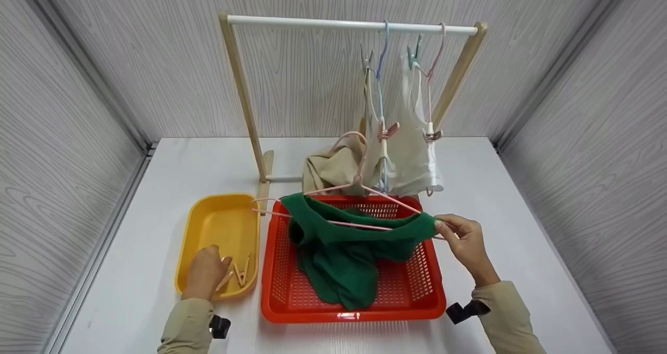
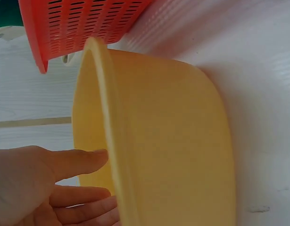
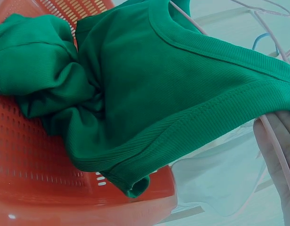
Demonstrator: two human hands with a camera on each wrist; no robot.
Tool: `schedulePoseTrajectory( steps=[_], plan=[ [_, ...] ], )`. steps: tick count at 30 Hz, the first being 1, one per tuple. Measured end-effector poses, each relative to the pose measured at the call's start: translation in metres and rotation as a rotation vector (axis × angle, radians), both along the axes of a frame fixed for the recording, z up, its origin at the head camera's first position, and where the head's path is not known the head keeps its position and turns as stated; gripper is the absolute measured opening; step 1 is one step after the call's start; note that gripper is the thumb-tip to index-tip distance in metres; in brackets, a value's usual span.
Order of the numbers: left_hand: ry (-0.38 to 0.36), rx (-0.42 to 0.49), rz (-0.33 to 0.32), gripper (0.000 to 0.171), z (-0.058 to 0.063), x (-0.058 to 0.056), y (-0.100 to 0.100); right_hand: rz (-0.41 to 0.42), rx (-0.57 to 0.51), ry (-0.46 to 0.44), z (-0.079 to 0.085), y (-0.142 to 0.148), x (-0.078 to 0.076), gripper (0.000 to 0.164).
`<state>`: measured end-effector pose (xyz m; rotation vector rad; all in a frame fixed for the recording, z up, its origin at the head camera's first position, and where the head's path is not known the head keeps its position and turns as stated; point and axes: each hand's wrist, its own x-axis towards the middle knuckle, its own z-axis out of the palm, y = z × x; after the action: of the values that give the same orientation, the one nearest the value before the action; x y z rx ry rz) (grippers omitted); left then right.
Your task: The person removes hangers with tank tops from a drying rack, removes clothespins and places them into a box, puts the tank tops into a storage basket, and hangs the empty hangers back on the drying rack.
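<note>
A green ribbed tank top (image 1: 349, 239) hangs by its straps on a pink hanger (image 1: 359, 179), its lower part bunched over the red basket (image 1: 354, 315). My right hand (image 1: 466, 242) pinches the strap at the hanger's right end; the right wrist view shows fingers (image 3: 272, 146) behind the hanger's pink bar. My left hand (image 1: 206, 270) reaches into the yellow basin (image 1: 219, 213), beside clothespins (image 1: 241, 273). In the left wrist view its thumb (image 2: 83, 161) and fingers stand apart, reaching over the rim, fingertips partly hidden.
A drying rack (image 1: 354, 24) with wooden posts stands behind the basket. From its right half hang white garments (image 1: 411, 150) on a blue hanger (image 1: 383, 57) and a pink one, with clips on them. A beige cloth (image 1: 331, 171) lies behind the basket.
</note>
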<state>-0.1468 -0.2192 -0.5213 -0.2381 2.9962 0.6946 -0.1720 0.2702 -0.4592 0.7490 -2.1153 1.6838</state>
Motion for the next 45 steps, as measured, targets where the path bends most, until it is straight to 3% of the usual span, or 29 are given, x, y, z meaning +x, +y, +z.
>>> schedulePoseTrajectory(
  steps=[4,10,18,24,32,40,45],
  plan=[
    [0.051,0.038,-0.004,0.040,0.007,-0.001,0.003,0.007,0.010,0.010,0.000,0.001,-0.001,0.014],
    [0.162,0.084,-0.013,0.035,0.015,-0.002,0.008,0.003,0.001,-0.002,0.000,-0.001,-0.001,0.014],
    [0.283,0.138,0.022,0.032,0.032,-0.006,0.023,0.011,-0.023,0.005,0.001,-0.003,0.001,0.013],
    [0.416,0.150,0.011,0.028,0.045,-0.006,0.034,0.005,-0.005,0.004,-0.001,-0.001,0.001,0.013],
    [0.567,0.175,-0.037,0.025,0.061,-0.007,0.049,0.022,0.002,0.018,0.000,-0.002,0.001,0.015],
    [0.750,0.150,-0.121,0.019,0.066,-0.012,0.059,0.005,0.016,-0.004,0.001,-0.002,0.002,0.015],
    [0.752,0.141,-0.177,0.020,0.069,-0.012,0.064,-0.003,0.019,-0.010,0.000,-0.002,0.002,0.014]
  ],
)
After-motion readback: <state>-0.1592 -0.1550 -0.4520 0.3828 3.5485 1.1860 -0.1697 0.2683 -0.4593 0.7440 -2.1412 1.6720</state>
